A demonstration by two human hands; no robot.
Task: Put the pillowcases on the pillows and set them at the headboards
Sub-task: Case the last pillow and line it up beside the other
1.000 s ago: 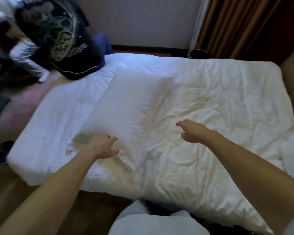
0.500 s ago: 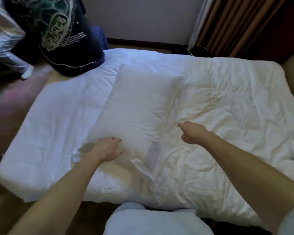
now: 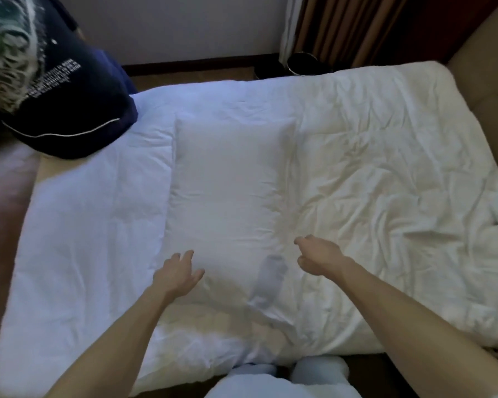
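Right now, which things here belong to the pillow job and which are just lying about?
Job: plump white rectangular pillow; left hand; right hand; rumpled white duvet; tan padded headboard.
Lying about: round black bin; brown striped curtain; another person's dark navy printed top.

A white pillow (image 3: 227, 191) lies flat on the bed (image 3: 385, 168), lengthwise from near to far, left of the bed's middle. Its cover is smooth, with creases at its near end.
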